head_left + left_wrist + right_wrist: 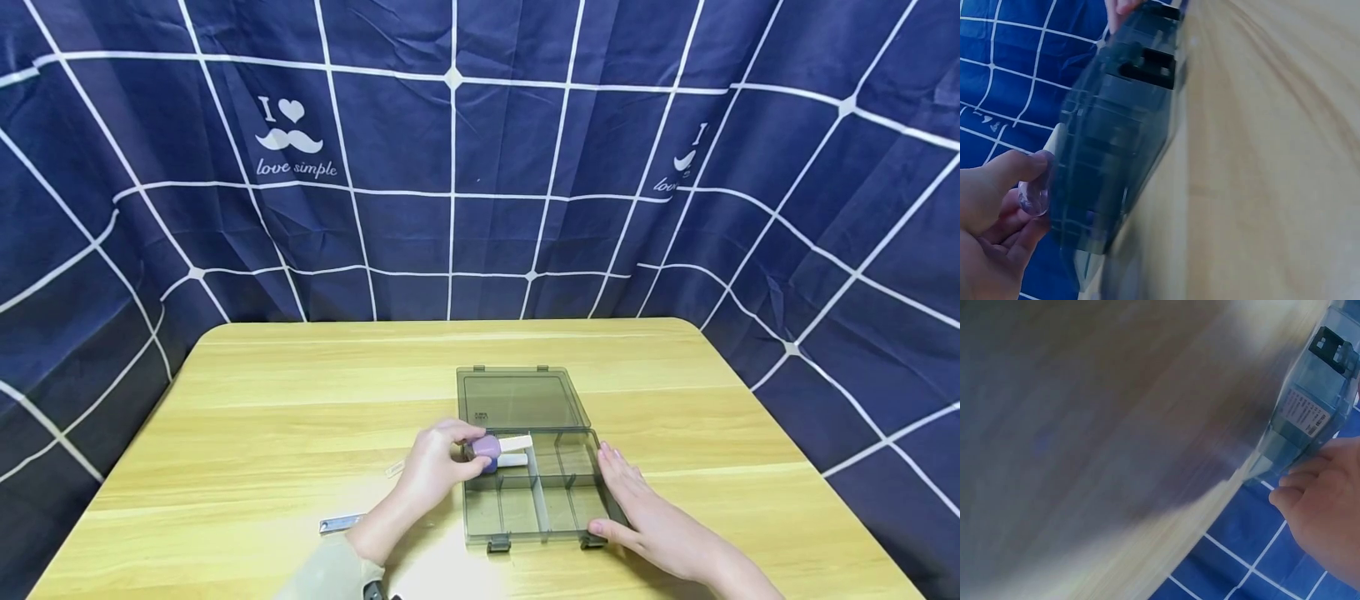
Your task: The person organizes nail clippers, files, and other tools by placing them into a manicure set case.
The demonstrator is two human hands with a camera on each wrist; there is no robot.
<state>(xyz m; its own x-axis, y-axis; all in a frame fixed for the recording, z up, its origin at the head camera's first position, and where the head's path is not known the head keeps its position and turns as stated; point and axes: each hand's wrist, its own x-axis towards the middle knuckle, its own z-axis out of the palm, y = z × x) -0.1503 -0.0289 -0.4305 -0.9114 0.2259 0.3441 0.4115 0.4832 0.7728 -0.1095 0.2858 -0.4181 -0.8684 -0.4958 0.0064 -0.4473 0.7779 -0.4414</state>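
A smoky clear divided box [501, 533] lies on the table with its lid [522, 398] folded back flat behind it. My left hand [437, 464] pinches a purple nail polish bottle [486, 447] with a white cap between thumb and fingers, over the box's back left compartment. Under it, a dark blue bottle with a white cap [513, 460] lies in that compartment. In the left wrist view the purple bottle [1035, 190] is at the box's upper edge. My right hand [651, 518] rests along the box's right side, fingers extended and thumb near the front corner.
A metal nail clipper [340, 523] lies on the table to the left, partly behind my left forearm. A small pale item [395, 468] sits beside my left hand, too small to identify. Dark blue gridded cloth [495, 233] hangs behind the wooden table [300, 375].
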